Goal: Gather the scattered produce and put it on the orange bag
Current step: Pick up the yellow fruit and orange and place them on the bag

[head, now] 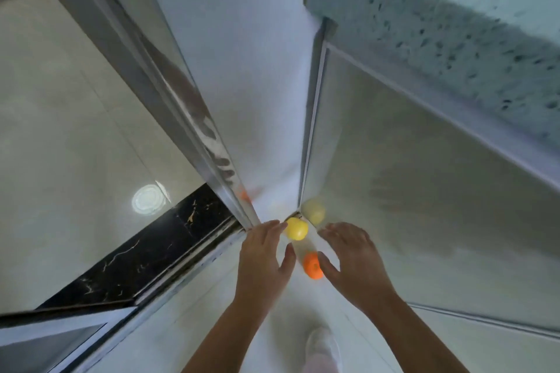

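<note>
In the tight corner where the glossy cabinet panel (424, 191) is meeting the metal door frame (169, 100), the left hand (263, 254) and right hand (351, 254) are hovering over the pale floor (291, 309), both spread wide and holding nothing. The yellow fruit (297, 228) is lying at the left fingertips, and the smaller orange fruit (313, 265) is lying by the right thumb. Both pieces are round and the floor is looking slick, so a glancing touch is probably risking a roll into the frame's track or back past the white shoe (321, 345). The speckled worktop (454, 9) is overhanging on the right, panel and frame are hemming in the reach, and the orange bag is not showing.
</note>
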The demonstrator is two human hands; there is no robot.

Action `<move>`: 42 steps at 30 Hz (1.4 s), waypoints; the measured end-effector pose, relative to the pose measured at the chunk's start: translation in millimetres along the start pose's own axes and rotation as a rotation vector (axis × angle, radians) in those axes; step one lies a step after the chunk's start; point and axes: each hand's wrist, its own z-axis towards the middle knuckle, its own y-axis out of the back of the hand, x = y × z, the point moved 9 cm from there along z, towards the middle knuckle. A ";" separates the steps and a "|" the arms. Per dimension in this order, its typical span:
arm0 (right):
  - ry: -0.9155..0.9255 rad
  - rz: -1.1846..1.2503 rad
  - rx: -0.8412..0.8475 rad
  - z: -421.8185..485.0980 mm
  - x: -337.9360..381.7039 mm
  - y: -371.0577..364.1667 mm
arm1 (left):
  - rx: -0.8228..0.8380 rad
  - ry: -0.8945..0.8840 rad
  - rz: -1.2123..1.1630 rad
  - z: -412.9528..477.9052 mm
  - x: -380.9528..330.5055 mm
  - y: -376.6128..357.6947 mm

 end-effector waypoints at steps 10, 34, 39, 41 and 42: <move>-0.024 0.050 0.128 -8.7 -93.7 -177.0 | 0.120 -0.143 0.077 20.3 100.6 -159.8; -0.209 0.184 0.499 -73.9 -178.9 -365.7 | 0.320 -0.079 0.160 43.0 210.6 -338.1; -0.328 0.280 0.497 -72.4 -188.9 -373.4 | 0.362 -0.071 0.231 40.0 206.2 -349.9; -0.371 0.340 0.501 -74.8 -190.7 -378.1 | 0.389 -0.050 0.234 35.5 209.7 -354.4; -0.393 0.370 0.495 -76.2 -192.0 -380.0 | 0.404 -0.039 0.230 33.8 211.8 -357.6</move>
